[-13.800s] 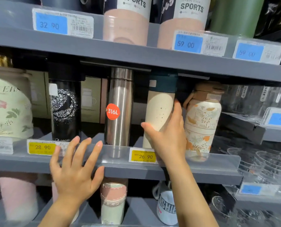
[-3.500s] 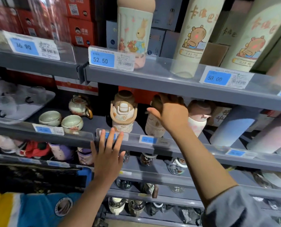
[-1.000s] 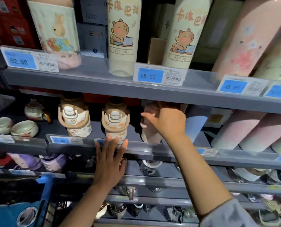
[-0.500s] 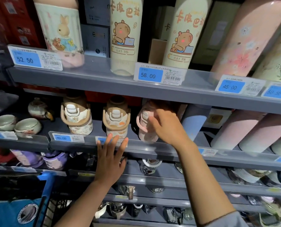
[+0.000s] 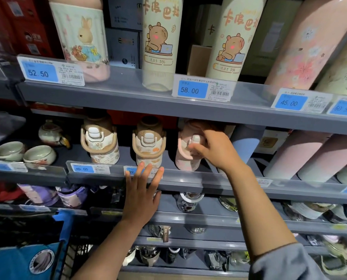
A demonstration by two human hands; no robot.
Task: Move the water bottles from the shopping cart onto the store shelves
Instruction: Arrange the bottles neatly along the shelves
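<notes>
Now, bottle: the squat pink water bottle with a pink loop handle (image 5: pixel 186 150) is standing upright on the grey metal middle shelf (image 5: pixel 188 181), right of two beige-handled bottles.
Right hand: the right hand (image 5: pixel 215 150) is curling its fingers onto the bottle's lid and handle, seemingly holding it.
Left hand: the left hand (image 5: pixel 143 190) is resting flat, fingers straight, on the shelf edge.
Key relation: the bottle is sitting directly left of the right palm, long axis vertical; the right hand is nearer.

pink bottle (image 5: pixel 185 156) | upright | middle shelf (image 5: pixel 188 179); loop handle frontward
</notes>
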